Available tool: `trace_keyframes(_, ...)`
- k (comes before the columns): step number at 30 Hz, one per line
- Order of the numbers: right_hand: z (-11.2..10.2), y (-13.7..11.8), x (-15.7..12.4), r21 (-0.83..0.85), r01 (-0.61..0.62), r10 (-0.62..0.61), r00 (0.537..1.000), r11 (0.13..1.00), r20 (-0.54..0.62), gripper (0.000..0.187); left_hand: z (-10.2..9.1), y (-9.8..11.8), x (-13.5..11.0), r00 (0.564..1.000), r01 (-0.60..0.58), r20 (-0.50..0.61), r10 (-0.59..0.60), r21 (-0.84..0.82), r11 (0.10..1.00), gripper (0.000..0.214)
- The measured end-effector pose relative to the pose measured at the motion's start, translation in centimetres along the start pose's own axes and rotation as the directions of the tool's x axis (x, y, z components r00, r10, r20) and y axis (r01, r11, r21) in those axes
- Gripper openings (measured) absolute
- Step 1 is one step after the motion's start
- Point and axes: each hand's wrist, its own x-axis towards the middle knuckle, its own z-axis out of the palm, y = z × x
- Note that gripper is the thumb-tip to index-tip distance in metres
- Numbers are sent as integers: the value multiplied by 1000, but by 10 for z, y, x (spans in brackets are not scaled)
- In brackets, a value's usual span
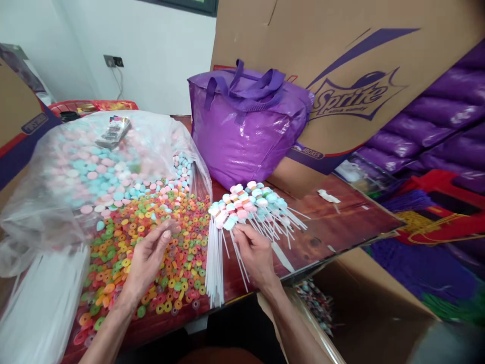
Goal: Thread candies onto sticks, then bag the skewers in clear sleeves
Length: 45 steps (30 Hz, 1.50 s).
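My left hand point(148, 253) rests over a spread of small colourful ring candies point(182, 222), fingers pinched together at the candies. My right hand point(254, 250) sits by a heap of white sticks tipped with pastel candies point(248, 202), its fingertips pinching the end of one stick. A bundle of bare white sticks point(214, 263) lies between my two hands on the brown table point(333, 222).
A clear plastic bag of pastel pink, blue and white candies point(94, 167) lies at the left. A shiny purple bag point(242, 121) stands behind. Large cardboard boxes point(341, 60) stand at the back and right; another open box point(379, 303) sits below the table edge.
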Motion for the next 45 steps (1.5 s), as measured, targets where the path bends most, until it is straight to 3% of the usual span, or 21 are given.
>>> trace_keyframes(7,-31,29,44,-244,-75,5,960,967,-279,26,-9,-14,5,992,5,-127,3,57,998,44)
trace_keyframes(11,-36,45,65,-446,-53,-35,982,894,-188,32,-18,-9,6,977,64,-205,-52,52,997,46)
trace_keyframes(13,-36,44,64,-502,-28,-64,984,864,-165,33,-22,-6,6,972,74,-228,-57,69,995,45)
trace_keyframes(18,-25,19,22,-563,4,-215,926,826,-309,25,-30,-9,7,970,78,-238,-46,130,988,41)
trace_keyframes(19,-18,14,9,-534,61,-226,941,844,-250,25,-30,-12,8,974,74,-223,-41,141,987,41)
trace_keyframes(21,2,6,-16,-450,173,-199,980,876,-11,26,-28,-16,9,982,65,-185,-33,171,983,41)
trace_keyframes(23,25,1,-36,-495,158,-105,985,854,134,20,-25,-19,10,988,54,-154,-22,212,976,41)
trace_keyframes(26,52,-3,-52,-621,84,49,980,779,193,13,-26,-20,10,987,-7,-148,55,307,952,36)
trace_keyframes(29,62,-5,-52,-627,43,118,970,778,212,7,-34,-16,15,973,-89,-151,173,445,891,29)
trace_keyframes(35,52,5,-40,-369,-58,149,963,928,225,20,-44,4,57,956,-123,-106,272,698,706,28)
trace_keyframes(41,47,3,-45,-285,-159,206,968,945,145,30,-28,12,124,991,-70,16,130,902,426,31)
trace_keyframes(45,44,-11,-47,-124,-191,204,974,974,100,25,-14,3,157,999,-50,44,24,932,359,22)
